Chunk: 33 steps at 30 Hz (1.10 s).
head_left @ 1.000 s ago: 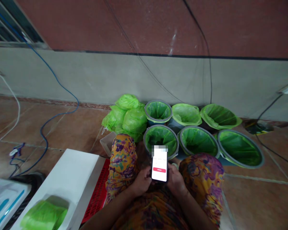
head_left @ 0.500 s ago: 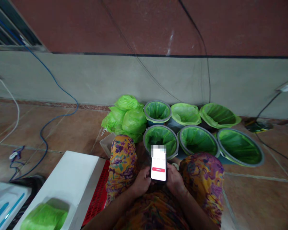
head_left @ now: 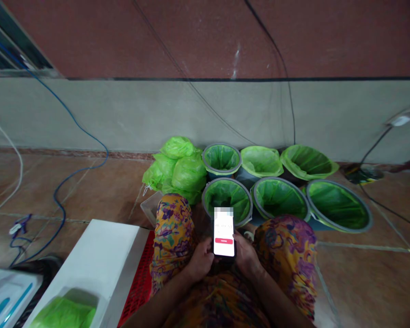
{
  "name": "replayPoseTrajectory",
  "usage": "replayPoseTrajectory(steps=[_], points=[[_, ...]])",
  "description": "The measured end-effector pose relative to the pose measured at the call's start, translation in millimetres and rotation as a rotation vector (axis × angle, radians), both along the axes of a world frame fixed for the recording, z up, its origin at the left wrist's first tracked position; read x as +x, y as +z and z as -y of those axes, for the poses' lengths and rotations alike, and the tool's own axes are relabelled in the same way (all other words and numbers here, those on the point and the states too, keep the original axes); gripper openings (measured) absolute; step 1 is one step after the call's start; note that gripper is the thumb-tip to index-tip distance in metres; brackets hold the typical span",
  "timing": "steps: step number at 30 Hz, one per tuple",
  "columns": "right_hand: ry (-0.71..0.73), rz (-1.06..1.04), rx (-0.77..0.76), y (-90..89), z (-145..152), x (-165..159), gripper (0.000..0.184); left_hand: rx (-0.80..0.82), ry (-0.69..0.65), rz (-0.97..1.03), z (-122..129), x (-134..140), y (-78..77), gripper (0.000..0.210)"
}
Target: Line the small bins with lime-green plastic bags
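Note:
A black smartphone (head_left: 224, 248) with a lit white screen and a red button is held upright between my knees. My left hand (head_left: 202, 259) is closed around its left edge. On the opposite edge, my right hand (head_left: 246, 255) grips it too, with the thumb beside the screen. The top of the screen is blurred out. Just beyond the phone stands a round bin (head_left: 227, 180) with a green liner, partly covered by it. My knees in patterned orange and purple cloth flank both hands.
Several more lined bins (head_left: 281, 181) stand in two rows against the wall. Tied green bags (head_left: 190, 173) are piled beside them. To the left are a white box (head_left: 99, 246) holding a green bag (head_left: 64, 313), a red crate (head_left: 138, 278), and a blue cable (head_left: 63, 182) across the tiles.
The view has shifted slightly, so the bins and phone appear a little further left. Both hands keep their hold on the phone.

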State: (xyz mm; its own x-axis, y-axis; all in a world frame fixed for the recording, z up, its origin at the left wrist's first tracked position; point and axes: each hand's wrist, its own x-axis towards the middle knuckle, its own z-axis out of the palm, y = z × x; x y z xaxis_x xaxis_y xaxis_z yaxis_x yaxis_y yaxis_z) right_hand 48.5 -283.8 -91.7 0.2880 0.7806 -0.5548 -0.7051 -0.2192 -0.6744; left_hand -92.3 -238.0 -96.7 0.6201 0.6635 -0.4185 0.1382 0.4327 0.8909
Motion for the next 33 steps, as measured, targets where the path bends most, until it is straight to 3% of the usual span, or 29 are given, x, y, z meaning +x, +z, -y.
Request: replayPoseTrajectory(steps=[7, 17, 33], points=[[0.056, 0.041, 0.028, -8.4, 3.1, -1.1, 0.045, 0.041, 0.037, -0.07, -0.4, -1.7, -8.9, 0.049], [0.103, 0.054, 0.032, -1.3, 3.4, -1.9, 0.055, 0.019, 0.061, -0.132, -2.0, -3.0, -8.8, 0.048], [0.008, 0.122, 0.071, -15.2, 0.7, 4.1, 0.03, -0.05, 0.066, -0.138, -1.9, -1.0, -6.0, 0.045]])
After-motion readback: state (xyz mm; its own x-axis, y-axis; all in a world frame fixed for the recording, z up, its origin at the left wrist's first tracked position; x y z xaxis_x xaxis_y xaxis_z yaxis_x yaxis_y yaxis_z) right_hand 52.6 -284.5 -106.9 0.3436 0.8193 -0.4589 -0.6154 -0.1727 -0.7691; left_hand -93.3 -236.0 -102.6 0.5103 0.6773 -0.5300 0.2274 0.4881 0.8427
